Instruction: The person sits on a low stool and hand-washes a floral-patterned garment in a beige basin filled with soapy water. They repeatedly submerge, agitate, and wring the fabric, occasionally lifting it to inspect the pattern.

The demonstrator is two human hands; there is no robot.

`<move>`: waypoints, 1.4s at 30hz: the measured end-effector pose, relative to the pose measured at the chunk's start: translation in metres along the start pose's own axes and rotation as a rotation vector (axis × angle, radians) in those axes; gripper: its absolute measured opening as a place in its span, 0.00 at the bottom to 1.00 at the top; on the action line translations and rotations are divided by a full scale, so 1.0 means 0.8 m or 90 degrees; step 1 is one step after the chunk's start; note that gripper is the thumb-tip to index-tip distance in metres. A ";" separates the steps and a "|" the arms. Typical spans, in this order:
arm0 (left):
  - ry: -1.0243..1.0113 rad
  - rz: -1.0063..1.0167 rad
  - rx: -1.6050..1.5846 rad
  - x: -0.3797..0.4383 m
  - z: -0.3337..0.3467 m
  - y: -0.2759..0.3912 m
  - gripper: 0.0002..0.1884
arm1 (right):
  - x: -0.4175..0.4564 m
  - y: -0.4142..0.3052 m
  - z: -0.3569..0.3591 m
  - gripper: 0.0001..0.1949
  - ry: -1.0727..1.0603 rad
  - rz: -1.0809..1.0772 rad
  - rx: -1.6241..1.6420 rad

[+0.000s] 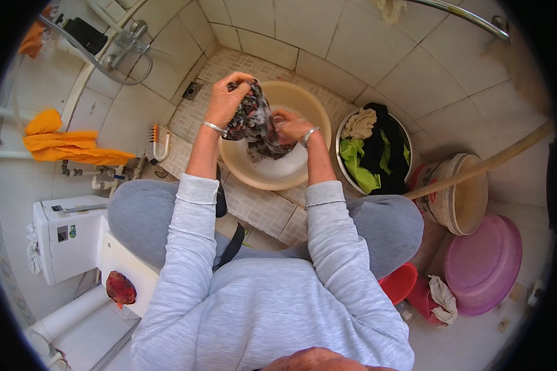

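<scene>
A dark, patterned wet cloth [255, 111] with white suds on it hangs partly over a cream plastic basin [322, 118]. My left hand [227, 99] grips its upper end, above the basin's left rim. Lower down, my right hand [291, 127] holds the same cloth inside the basin, its fingers partly hidden by the fabric. The cloth's bottom end rests in foamy, whitish water [283, 171]. Both wrists wear silver-coloured bangles.
Right of the basin stands a metal tub [339, 155] of black, lime-green and cream cloths. A plastic bucket [469, 195], a wooden pole [482, 164] and a pink basin [485, 264] are farther right. At left are a scrub brush [155, 143], a floor drain [192, 91] and a shower hose [93, 60].
</scene>
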State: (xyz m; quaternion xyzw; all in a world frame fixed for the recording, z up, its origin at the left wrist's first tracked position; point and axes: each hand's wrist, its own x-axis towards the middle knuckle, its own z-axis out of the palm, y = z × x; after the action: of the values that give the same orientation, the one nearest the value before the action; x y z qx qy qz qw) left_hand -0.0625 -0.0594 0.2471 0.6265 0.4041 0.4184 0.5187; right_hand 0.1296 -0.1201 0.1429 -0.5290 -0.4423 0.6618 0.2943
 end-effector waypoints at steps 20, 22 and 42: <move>0.154 -0.145 -0.169 -0.007 -0.055 -0.039 0.09 | -0.032 -0.031 -0.078 0.13 0.261 -0.200 0.118; 0.180 -0.173 -0.229 -0.013 -0.049 -0.040 0.08 | -0.041 -0.054 -0.066 0.13 0.264 -0.242 0.199; 0.060 -0.141 -0.078 -0.014 -0.070 -0.043 0.10 | -0.054 -0.110 -0.071 0.09 0.345 -0.384 0.242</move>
State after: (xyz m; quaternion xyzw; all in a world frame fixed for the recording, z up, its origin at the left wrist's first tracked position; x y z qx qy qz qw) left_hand -0.1212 -0.0480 0.2183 0.5250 0.4685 0.4111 0.5796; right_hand 0.1885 -0.1034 0.2378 -0.4671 -0.3545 0.4532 0.6714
